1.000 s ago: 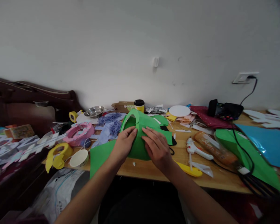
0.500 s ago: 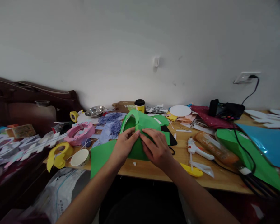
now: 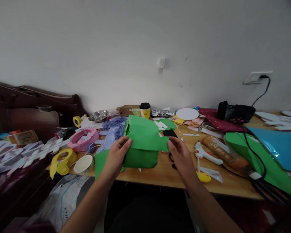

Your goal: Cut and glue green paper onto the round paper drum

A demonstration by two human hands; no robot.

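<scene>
A box-like piece covered in green paper (image 3: 141, 158) is held up in front of me above the table. My left hand (image 3: 118, 152) grips its left edge, thumb on the near face. From its right side sticks out a narrow green paper strip (image 3: 163, 144), whose end my right hand (image 3: 180, 155) pinches between thumb and fingers. A flat green sheet (image 3: 100, 161) lies on the table to the left, partly behind my left hand. Behind the piece stands a yellow cup with a black lid (image 3: 145, 110).
A white glue gun (image 3: 208, 155), a bottle (image 3: 225, 155) and a yellow-handled tool (image 3: 203, 177) lie to the right. On the left are a paper cup (image 3: 83, 164), a pink ring (image 3: 84, 139) and yellow tape (image 3: 63, 158). Black cables (image 3: 264, 189) cross the right side.
The green piece has been turned, so its open curved end no longer faces me. My right hand has moved right, from the piece's middle to the strip's end.
</scene>
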